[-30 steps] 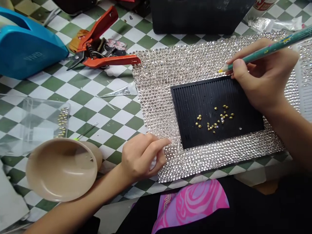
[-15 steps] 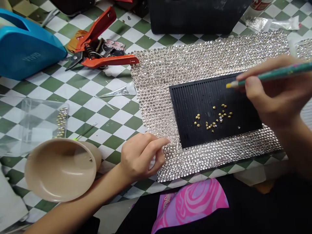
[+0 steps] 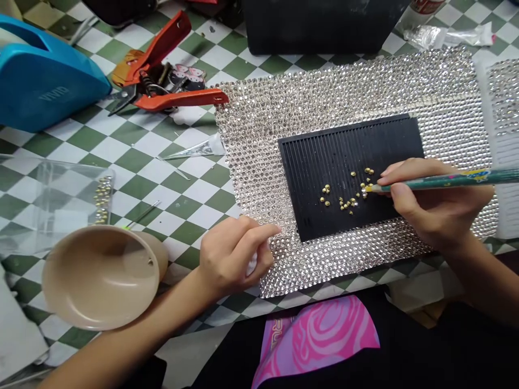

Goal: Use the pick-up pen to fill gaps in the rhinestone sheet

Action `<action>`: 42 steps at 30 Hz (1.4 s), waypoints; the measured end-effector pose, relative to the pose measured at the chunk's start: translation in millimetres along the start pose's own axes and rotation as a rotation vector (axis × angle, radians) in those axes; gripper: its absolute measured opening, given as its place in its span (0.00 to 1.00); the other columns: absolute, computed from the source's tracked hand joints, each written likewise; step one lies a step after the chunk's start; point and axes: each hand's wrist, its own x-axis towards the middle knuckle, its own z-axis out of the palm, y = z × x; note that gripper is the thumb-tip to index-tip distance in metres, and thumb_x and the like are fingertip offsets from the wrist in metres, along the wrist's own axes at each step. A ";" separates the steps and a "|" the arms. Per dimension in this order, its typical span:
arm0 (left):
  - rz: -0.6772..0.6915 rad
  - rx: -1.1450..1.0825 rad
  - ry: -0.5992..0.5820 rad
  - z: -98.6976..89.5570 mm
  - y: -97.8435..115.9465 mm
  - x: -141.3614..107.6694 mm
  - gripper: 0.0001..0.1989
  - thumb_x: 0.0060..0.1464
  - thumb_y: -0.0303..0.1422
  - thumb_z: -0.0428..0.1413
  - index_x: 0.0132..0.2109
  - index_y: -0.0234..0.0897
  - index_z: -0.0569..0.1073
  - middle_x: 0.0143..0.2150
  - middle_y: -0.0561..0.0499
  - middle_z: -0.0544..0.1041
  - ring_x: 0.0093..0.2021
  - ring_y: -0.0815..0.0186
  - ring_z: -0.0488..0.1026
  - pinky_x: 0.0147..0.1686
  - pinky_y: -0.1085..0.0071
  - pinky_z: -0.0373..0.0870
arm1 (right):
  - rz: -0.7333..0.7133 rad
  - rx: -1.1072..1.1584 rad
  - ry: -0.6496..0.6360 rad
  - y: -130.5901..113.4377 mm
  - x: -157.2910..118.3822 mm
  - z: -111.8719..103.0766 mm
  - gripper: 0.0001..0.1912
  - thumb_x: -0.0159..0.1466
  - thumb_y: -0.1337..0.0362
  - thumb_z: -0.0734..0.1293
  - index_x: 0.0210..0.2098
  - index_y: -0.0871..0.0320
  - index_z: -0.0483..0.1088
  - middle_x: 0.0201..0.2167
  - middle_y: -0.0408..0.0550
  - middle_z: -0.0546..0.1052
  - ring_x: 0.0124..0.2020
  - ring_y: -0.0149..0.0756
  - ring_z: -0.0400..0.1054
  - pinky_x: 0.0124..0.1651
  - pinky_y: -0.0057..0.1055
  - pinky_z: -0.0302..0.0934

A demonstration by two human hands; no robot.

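My right hand (image 3: 441, 200) grips a green patterned pencil (image 3: 441, 182) with a yellow tip. That tip touches or nearly touches small gold-backed rhinestones (image 3: 346, 204) scattered on a black ridged tray (image 3: 320, 156). Beneath the tray lies a silver rhinestone mesh sheet (image 3: 259, 162). My left hand (image 3: 237, 254) rests at the sheet's lower left, index finger pointing toward the tray corner. Its other fingers are curled around a small white thing (image 3: 252, 265), mostly hidden, whose kind I cannot make out.
At the left stand a beige bowl (image 3: 101, 281), a clear box (image 3: 60, 194) with rhinestones, and a blue dispenser (image 3: 52, 81). Orange-handled pruning shears (image 3: 178, 100) lie behind. A black container (image 3: 320, 27) stands at the back, on the checkered tablecloth (image 3: 194, 194).
My right hand has come down and toward me, bringing the pencil tip from above the tray's far part to the rhinestones. My left hand stays nearly still.
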 end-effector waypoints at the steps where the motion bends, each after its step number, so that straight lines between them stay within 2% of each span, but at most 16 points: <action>1: -0.003 0.003 -0.001 -0.2 0.1 0.2 0.12 0.54 0.19 0.52 0.44 0.36 0.70 0.29 0.55 0.73 0.25 0.70 0.66 0.25 0.74 0.65 | 0.004 0.002 0.001 -0.8 0.5 -1.1 0.09 0.59 0.71 0.68 0.32 0.50 0.75 0.28 0.38 0.78 0.29 0.33 0.74 0.26 0.33 0.68; 4: -0.008 0.008 -0.001 -0.3 0.5 0.5 0.12 0.54 0.19 0.52 0.44 0.37 0.70 0.29 0.55 0.73 0.24 0.71 0.66 0.25 0.74 0.65 | 0.043 0.044 0.063 1.0 9.6 -4.2 0.07 0.61 0.71 0.68 0.32 0.52 0.76 0.29 0.39 0.79 0.28 0.30 0.74 0.26 0.31 0.67; 8: -0.008 0.009 -0.002 -0.1 0.4 -0.1 0.13 0.53 0.19 0.52 0.44 0.37 0.71 0.27 0.55 0.73 0.23 0.71 0.66 0.23 0.74 0.65 | 0.008 0.063 0.168 16.4 44.5 -2.6 0.05 0.64 0.69 0.68 0.32 0.57 0.76 0.27 0.40 0.77 0.28 0.26 0.74 0.28 0.26 0.66; 13: -0.004 0.007 0.000 0.5 0.0 -0.3 0.12 0.54 0.18 0.52 0.43 0.36 0.70 0.27 0.55 0.73 0.23 0.71 0.66 0.23 0.74 0.66 | -0.038 0.040 0.090 34.4 87.6 9.6 0.09 0.65 0.61 0.69 0.32 0.61 0.74 0.27 0.39 0.76 0.27 0.20 0.71 0.29 0.22 0.64; 17: -0.002 0.007 0.007 0.6 0.2 0.6 0.12 0.53 0.18 0.51 0.43 0.36 0.70 0.27 0.55 0.73 0.23 0.71 0.66 0.23 0.74 0.65 | -0.018 -0.030 0.030 34.6 95.3 16.1 0.12 0.65 0.58 0.69 0.31 0.62 0.72 0.27 0.39 0.75 0.27 0.20 0.70 0.30 0.22 0.64; 27: -0.003 -0.002 0.001 -0.5 -0.2 1.0 0.12 0.54 0.19 0.51 0.43 0.36 0.70 0.27 0.55 0.73 0.23 0.70 0.66 0.23 0.73 0.66 | -0.052 -0.130 -0.006 37.3 94.1 18.6 0.07 0.63 0.65 0.69 0.29 0.60 0.70 0.27 0.40 0.74 0.28 0.21 0.66 0.31 0.24 0.61; 31: -0.006 0.001 -0.004 -1.2 0.9 1.3 0.12 0.54 0.18 0.51 0.43 0.36 0.70 0.27 0.55 0.73 0.24 0.70 0.66 0.23 0.73 0.66 | -0.096 -0.133 0.022 32.0 90.9 13.8 0.05 0.62 0.69 0.67 0.28 0.60 0.70 0.27 0.40 0.74 0.28 0.22 0.67 0.30 0.24 0.61; 35: 0.006 -0.010 0.001 0.0 1.0 1.7 0.12 0.54 0.18 0.51 0.43 0.35 0.70 0.27 0.54 0.72 0.23 0.70 0.66 0.23 0.73 0.65 | -0.129 -0.157 0.065 13.2 61.8 1.6 0.05 0.61 0.70 0.68 0.28 0.56 0.71 0.26 0.40 0.75 0.27 0.26 0.68 0.29 0.30 0.61; 39: -0.004 -0.007 0.007 1.4 0.4 1.4 0.12 0.55 0.19 0.51 0.43 0.36 0.70 0.27 0.55 0.72 0.24 0.70 0.66 0.23 0.73 0.65 | -0.089 -0.041 0.010 -0.4 20.5 -4.9 0.08 0.57 0.73 0.68 0.28 0.52 0.72 0.26 0.39 0.76 0.26 0.32 0.70 0.26 0.35 0.63; 42: -0.006 0.000 0.001 0.9 0.6 1.0 0.12 0.55 0.19 0.52 0.44 0.36 0.70 0.28 0.55 0.73 0.24 0.71 0.66 0.24 0.74 0.65 | -0.119 0.000 0.001 -1.0 3.5 -3.9 0.10 0.56 0.75 0.68 0.29 0.51 0.72 0.26 0.39 0.75 0.26 0.33 0.70 0.27 0.37 0.65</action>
